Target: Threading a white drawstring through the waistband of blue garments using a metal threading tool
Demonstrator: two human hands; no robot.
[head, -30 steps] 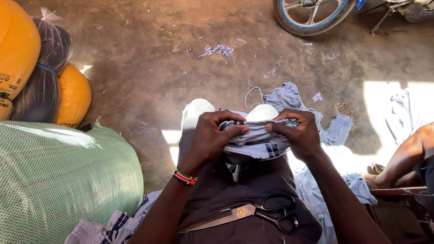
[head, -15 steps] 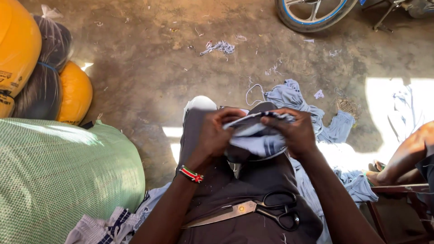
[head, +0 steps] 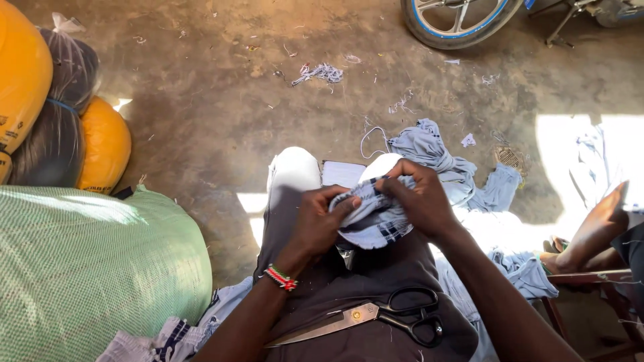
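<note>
Your left hand (head: 320,224) and your right hand (head: 419,201) meet over your knees, both closed on a bunched piece of blue-and-white checked cloth (head: 372,221). The fingers of your left hand curl in narrow around the cloth's left end, thumb pressed onto the fabric; the fingers of your right hand pinch its upper edge from above, fingertips close together and touching the weave. The cloth sits between your two hands, resting on your lap (head: 376,295) near the knee end, with its lower fold hanging onto the dark trousers. A beaded bracelet (head: 280,277) in red, green and white circles your left wrist. Farther back on your lap, near your body, a large pair of scissors (head: 376,318) lies flat, black handles to your right and the long blade pointing to your left, well apart from both hands. On the dirt floor (head: 201,100) just beyond your right knee lies a heap of pale blue fabric (head: 436,151). At your left stands a big green woven sack (head: 87,268), and behind it yellow and black bundles (head: 67,114). A wheel (head: 456,20) with a blue rim shows at the top edge, and another person's foot (head: 590,231) rests at the right edge.
</note>
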